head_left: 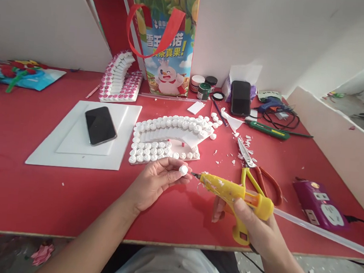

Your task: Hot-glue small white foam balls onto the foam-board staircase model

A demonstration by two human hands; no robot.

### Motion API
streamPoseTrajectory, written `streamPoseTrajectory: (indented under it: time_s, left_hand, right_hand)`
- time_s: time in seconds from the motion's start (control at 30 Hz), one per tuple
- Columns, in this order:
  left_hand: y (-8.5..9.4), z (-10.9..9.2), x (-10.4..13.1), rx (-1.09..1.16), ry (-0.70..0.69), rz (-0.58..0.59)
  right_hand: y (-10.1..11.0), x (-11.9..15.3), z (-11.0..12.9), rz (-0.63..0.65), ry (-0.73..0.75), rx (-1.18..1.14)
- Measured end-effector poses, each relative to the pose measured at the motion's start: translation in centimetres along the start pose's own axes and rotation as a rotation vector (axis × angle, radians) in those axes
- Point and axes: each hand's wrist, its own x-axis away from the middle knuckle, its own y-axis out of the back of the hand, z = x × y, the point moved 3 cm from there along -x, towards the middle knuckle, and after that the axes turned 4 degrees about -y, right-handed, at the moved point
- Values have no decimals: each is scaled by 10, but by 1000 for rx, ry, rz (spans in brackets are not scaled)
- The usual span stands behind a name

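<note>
Between the fingertips of my left hand (158, 178) is a small white rosette (183, 170). My right hand (258, 229) grips a yellow hot glue gun (223, 187), its nozzle pointing left and close to the rosette. A clear glue stick (318, 233) runs out of the gun's back end to the right. Just beyond my left hand lies a white foam model (176, 134) with a curved, stepped piece, its base and rim lined with rows of white rosettes. Part of its base has no rosettes, and pink pegs show there. Several loose rosettes (215, 118) lie at its right end.
Red-and-yellow scissors (254, 168), white scraps and a green cutter (268, 130) lie right of the model. A purple power strip (320, 204) sits at right. A phone (100, 125) rests on white boards (53, 144). Behind stand a pink-and-white model (120, 80), paint jars (204, 90) and a bag (170, 40).
</note>
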Motion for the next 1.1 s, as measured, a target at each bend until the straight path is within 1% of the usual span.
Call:
streamPoseTrajectory:
  time_s: [0.07, 0.2, 0.27, 0.4, 0.6, 0.77, 0.87, 1.03, 1.1]
  left_hand:
    - [0, 0, 1, -1, 6, -15]
    - [0, -1, 1, 1, 19, -21]
    - [0, 0, 1, 8, 27, -19]
    - [0, 1, -1, 12, 30, -11]
    - [1, 1, -1, 3, 16, -9]
    - [1, 1, -1, -4, 12, -7]
    - [2, 1, -1, -4, 5, -1]
    - [2, 2, -1, 8, -4, 30]
    - [3, 3, -1, 11, -4, 30]
  right_hand:
    - [0, 0, -2, -3, 13, 40]
    - [2, -4, -11, 36, 86, 39]
    - [4, -6, -14, 47, 102, 79]
    - [2, -8, -13, 64, 79, 142]
    - [-5, -8, -10, 28, 34, 53]
    - [-7, -9, -10, 5, -14, 68]
    - [-10, -8, -8, 16, -51, 83]
    - [-14, -3, -5, -86, -139, 72]
    - [-15, -2, -4, -101, -154, 67]
